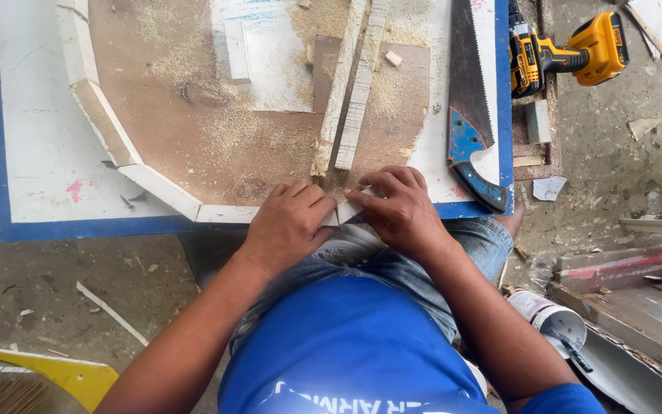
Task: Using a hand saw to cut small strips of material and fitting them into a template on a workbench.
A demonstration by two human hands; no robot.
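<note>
My left hand (291,221) and my right hand (397,208) press side by side on a short white wooden strip (349,211) at the near edge of a brown board (193,130). The strip continues a curved rim of white segments (158,188) that runs round the board's left side. My fingers cover most of the strip; only its end shows between the hands. Two long rough wooden slats (350,100) lie on the board just beyond my fingertips. Sawdust covers the board.
A white panel with blue border (32,153) carries the board. A handsaw with a blue handle (469,130) lies on its right side. A yellow cordless drill (568,54) rests further right. Planks (637,268), a sealant tube (549,314) and scraps litter the floor.
</note>
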